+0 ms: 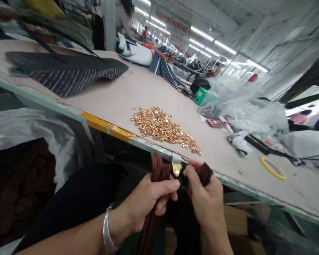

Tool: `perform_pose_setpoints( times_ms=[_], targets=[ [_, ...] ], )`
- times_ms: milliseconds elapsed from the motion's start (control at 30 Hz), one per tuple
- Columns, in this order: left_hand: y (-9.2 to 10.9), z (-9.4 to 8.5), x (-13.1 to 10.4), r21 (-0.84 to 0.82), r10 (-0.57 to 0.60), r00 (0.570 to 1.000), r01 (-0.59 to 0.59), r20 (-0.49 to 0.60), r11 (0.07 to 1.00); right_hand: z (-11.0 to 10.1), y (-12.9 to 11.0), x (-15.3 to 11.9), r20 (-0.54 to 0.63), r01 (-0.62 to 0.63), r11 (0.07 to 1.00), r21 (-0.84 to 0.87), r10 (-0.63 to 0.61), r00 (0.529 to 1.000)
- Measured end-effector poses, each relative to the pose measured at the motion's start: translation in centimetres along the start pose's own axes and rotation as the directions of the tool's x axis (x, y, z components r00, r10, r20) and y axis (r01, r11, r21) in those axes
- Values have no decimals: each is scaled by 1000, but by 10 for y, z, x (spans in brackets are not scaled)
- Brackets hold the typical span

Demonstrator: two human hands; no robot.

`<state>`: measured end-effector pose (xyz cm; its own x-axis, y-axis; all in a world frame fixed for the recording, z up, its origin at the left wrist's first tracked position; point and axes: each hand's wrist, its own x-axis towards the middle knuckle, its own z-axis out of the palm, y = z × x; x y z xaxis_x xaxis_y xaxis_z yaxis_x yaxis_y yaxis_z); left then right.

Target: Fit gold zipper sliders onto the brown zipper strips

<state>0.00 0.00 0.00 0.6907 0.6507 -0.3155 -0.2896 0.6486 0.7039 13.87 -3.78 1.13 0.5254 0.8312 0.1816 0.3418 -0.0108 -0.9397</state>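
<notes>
At the table's front edge, my left hand (155,194) closes round brown strips (156,170) that look like zipper tape, their lengths hanging below. My right hand (206,194), just to the right, grips a bunched end of brown tape (205,173) between thumb and fingers. Between the hands, a small holder wrapped in yellow and silver tape (177,166) sticks out from the edge, with a small gold metal piece (177,173) at its tip. A pile of small gold metal pieces (162,125), resembling zipper sliders, lies just beyond on the table.
The pale table (122,95) runs diagonally across. Dark striped fabric (69,74) lies left. To the right are a green box (201,95), clear plastic bags (244,102) and a yellow tape roll (272,168). A white sack (63,141) with brown material stands at lower left.
</notes>
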Motion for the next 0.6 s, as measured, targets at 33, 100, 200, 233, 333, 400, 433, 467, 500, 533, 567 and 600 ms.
perform_pose_setpoints(
  times_ms=[33,100,200,233,333,400,433,467,500,533,567,600],
  targets=[
    [1,-1,-2,0,-13,1000,13,23,1000,-4,2,-2,-24,12,1000,17,-12,1000],
    [2,-2,-4,1,-31,998,31,61,1000,-11,5,-7,-35,40,998,42,-38,999],
    [1,-4,-5,3,-38,995,38,88,999,-16,6,-14,59,84,994,70,-89,994],
    [0,-5,-5,8,-41,994,40,99,999,-16,5,-15,106,104,992,69,-111,988],
    [-3,-6,-5,51,-62,986,54,158,997,-10,-3,-18,169,134,989,64,-143,975],
    [-4,-5,-5,70,-74,983,63,170,996,-3,-8,-16,148,103,991,82,-114,982],
    [-4,-5,-5,73,-73,983,62,167,995,1,-9,-15,142,79,992,95,-92,986],
    [-3,-5,-6,72,-73,985,63,159,995,4,-10,-13,141,58,993,102,-72,987],
    [-3,-5,-6,73,-73,986,63,149,995,6,-9,-11,138,42,994,99,-56,989],
    [-2,-4,-6,77,-75,987,65,144,995,7,-8,-10,129,35,995,93,-47,990],
    [-1,-4,-7,78,-78,987,68,141,995,7,-7,-9,115,33,995,94,-43,992],
    [0,-4,-7,77,-82,986,71,142,994,6,-6,-10,108,33,993,111,-45,993]
  ],
)
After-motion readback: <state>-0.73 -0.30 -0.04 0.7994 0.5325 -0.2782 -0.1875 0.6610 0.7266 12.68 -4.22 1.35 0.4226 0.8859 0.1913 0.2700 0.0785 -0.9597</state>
